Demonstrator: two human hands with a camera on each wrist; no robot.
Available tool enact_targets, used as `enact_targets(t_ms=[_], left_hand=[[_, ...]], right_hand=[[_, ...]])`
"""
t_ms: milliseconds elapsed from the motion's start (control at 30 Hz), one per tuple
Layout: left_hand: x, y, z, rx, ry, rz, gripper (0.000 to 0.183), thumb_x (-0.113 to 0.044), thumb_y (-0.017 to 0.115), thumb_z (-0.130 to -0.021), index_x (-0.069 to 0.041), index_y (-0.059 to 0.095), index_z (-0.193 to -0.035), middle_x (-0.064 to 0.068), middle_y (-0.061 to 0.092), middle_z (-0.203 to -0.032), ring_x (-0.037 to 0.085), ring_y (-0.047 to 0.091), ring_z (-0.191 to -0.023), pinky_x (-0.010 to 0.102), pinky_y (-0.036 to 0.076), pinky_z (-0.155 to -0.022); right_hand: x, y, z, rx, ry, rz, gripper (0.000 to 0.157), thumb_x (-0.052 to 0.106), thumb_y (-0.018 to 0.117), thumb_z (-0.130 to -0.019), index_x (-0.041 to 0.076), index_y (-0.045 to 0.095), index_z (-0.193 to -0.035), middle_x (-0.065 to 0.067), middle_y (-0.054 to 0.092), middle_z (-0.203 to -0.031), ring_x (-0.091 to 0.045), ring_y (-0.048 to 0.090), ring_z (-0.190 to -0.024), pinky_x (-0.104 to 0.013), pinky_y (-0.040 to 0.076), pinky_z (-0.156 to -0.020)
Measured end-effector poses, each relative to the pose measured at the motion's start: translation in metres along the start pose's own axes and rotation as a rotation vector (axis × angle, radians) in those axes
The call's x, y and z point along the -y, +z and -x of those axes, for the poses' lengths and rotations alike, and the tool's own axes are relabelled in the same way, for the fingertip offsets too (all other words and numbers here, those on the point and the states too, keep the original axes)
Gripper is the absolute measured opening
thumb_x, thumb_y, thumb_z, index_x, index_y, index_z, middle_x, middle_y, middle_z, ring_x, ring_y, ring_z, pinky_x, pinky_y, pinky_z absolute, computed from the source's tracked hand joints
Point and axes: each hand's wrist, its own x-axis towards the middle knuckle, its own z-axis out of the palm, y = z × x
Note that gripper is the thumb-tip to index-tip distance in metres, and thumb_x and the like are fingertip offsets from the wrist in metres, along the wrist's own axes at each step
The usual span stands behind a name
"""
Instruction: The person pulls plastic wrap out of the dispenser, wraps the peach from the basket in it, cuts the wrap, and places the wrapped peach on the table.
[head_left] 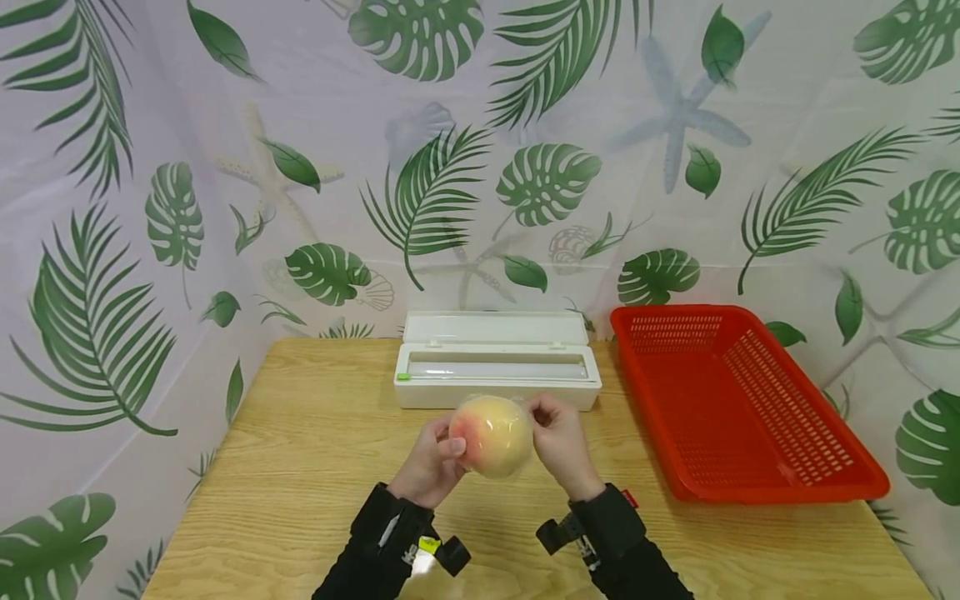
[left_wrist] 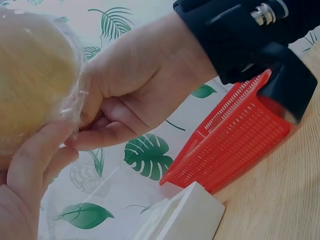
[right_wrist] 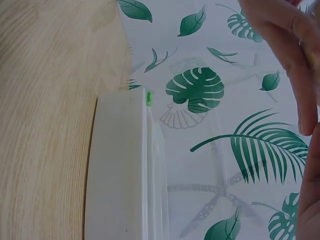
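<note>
A yellow peach with a red blush (head_left: 491, 437), covered in shiny clear plastic wrap, is held up over the table in front of the white box. My left hand (head_left: 431, 467) grips it from the left, with the thumb on the near side. At the peach's right side, my right hand (head_left: 561, 443) has its fingers curled and pinches the edge of the wrap. In the left wrist view, wrinkled plastic wrap (left_wrist: 75, 102) bunches between the peach and the right hand's fingertips. Only parts of both hands show at the right edge of the right wrist view.
A white plastic-wrap dispenser box (head_left: 498, 396) stands behind the hands, lid raised, a roll (head_left: 495, 370) inside and a green slider (head_left: 403, 377) at its left. To the right sits a red plastic basket (head_left: 757, 408). Leaf-patterned cloth (head_left: 465, 275) hangs behind the wooden table (head_left: 300, 467).
</note>
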Motion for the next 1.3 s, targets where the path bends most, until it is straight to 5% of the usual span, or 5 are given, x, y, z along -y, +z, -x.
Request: enact_targets(t_ms=[300,633,867,1133,1300], left_hand=[[0.0,0.0,0.001,0.024,-0.013,-0.036,0.036,-0.03,0.073,-0.07,-0.011,0.063,-0.099,0.001,0.06,-0.092,0.011,0.054,-0.079,0.021,0.047,-0.068],[-0.003,0.003,0.002,-0.03,-0.019,-0.171,0.043,-0.025,0.072,-0.07,-0.012,0.057,-0.109,0.004,0.056,-0.096,0.013,0.052,-0.083,0.024,0.048,-0.065],[-0.003,0.006,0.0,-0.071,-0.001,-0.201,0.048,-0.025,0.072,-0.07,-0.007,0.054,-0.112,0.006,0.055,-0.098,0.014,0.052,-0.084,0.025,0.048,-0.067],[-0.003,0.008,-0.003,-0.242,0.011,-0.227,0.062,-0.017,0.071,-0.069,0.007,0.043,-0.119,0.008,0.055,-0.099,0.015,0.053,-0.085,0.024,0.046,-0.069],[0.001,0.011,-0.006,-0.339,-0.017,-0.33,0.059,-0.008,0.067,-0.072,0.005,0.038,-0.122,0.011,0.05,-0.107,0.018,0.051,-0.092,0.028,0.045,-0.077]], right_hand=[[0.03,0.003,0.01,0.053,0.014,0.003,0.018,-0.01,0.053,-0.082,-0.004,0.052,-0.066,-0.001,0.046,-0.064,-0.009,0.042,-0.058,-0.022,0.036,-0.054],[0.005,0.0,0.01,-0.019,0.044,0.016,0.01,-0.012,0.06,-0.074,-0.004,0.064,-0.07,-0.005,0.061,-0.066,-0.009,0.053,-0.059,-0.023,0.042,-0.052],[0.006,-0.002,0.008,0.012,0.107,-0.123,0.009,-0.011,0.056,-0.078,-0.009,0.065,-0.075,-0.005,0.063,-0.068,-0.013,0.052,-0.062,-0.025,0.042,-0.055],[0.007,-0.007,0.01,0.155,0.163,-0.416,0.018,0.008,0.047,-0.09,0.0,0.054,-0.105,-0.001,0.06,-0.095,-0.012,0.055,-0.084,-0.025,0.045,-0.074],[0.007,-0.006,0.012,0.269,0.22,-0.423,0.057,0.026,0.059,-0.085,-0.001,0.029,-0.125,-0.01,0.047,-0.118,-0.017,0.048,-0.103,-0.029,0.039,-0.086]])
